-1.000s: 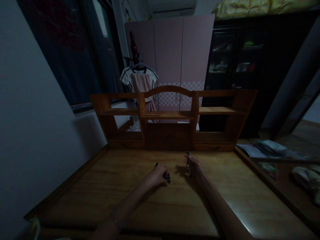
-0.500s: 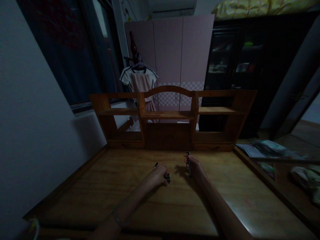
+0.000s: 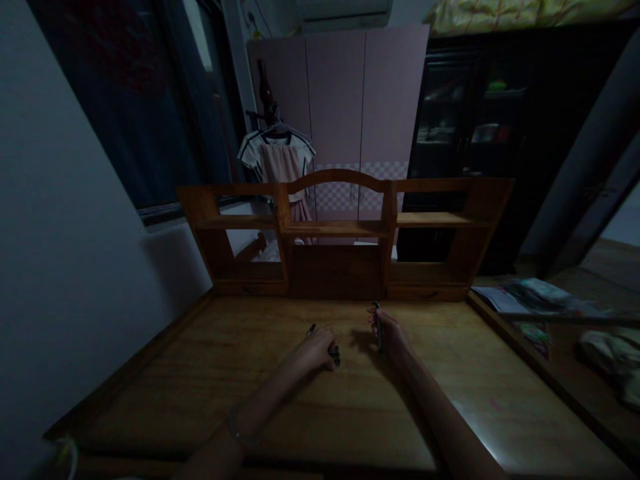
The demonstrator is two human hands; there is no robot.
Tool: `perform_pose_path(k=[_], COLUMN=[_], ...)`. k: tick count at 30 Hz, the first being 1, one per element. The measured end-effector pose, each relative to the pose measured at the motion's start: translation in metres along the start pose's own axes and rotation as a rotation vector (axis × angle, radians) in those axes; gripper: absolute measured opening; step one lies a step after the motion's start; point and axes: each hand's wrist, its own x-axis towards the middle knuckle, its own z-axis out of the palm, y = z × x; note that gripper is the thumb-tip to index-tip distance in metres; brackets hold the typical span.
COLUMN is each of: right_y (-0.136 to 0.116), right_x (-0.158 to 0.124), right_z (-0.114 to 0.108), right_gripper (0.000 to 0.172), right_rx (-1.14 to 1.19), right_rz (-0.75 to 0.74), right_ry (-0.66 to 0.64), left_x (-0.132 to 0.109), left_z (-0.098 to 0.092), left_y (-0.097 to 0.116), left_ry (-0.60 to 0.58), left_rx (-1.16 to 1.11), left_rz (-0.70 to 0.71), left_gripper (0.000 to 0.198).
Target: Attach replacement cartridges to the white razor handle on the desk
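My left hand (image 3: 318, 347) is closed around a small dark object (image 3: 335, 357) low over the desktop. One end of it sticks out past the thumb side and another dark tip shows beyond the knuckles; its middle is hidden by my fingers. To the right, my right hand (image 3: 394, 333) grips a slim dark tool (image 3: 379, 333) held nearly upright. The tool's top end is bent and catches some light, but the dim picture does not show its exact kind. A gap of bare wood separates the two hands, and the held things do not touch.
The wooden desktop (image 3: 240, 400) spreads beneath both hands. Along its back edge stands a wooden shelf unit (image 3: 335, 230) with several compartments. Papers (image 3: 515, 300) and a crumpled cloth (image 3: 613, 360) lie on a lower surface at the right. A wall (image 3: 75, 280) borders the left.
Both hands keep their grips and almost the same places. The whole view has shifted very slightly.
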Motion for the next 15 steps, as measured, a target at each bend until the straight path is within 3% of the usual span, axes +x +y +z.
perform_pose_path(k=[15], right_y=[0.0024], right_x=[0.0016], right_z=[-0.0021], right_gripper=[0.03], right_rx=[0.005], right_rz=[0.02], right_ry=[-0.009], left_x=[0.0013], left_z=[-0.0018], left_y=[0.0007], left_ry=[0.036], left_rx=[-0.03], left_rz=[0.047], left_gripper=[0.04])
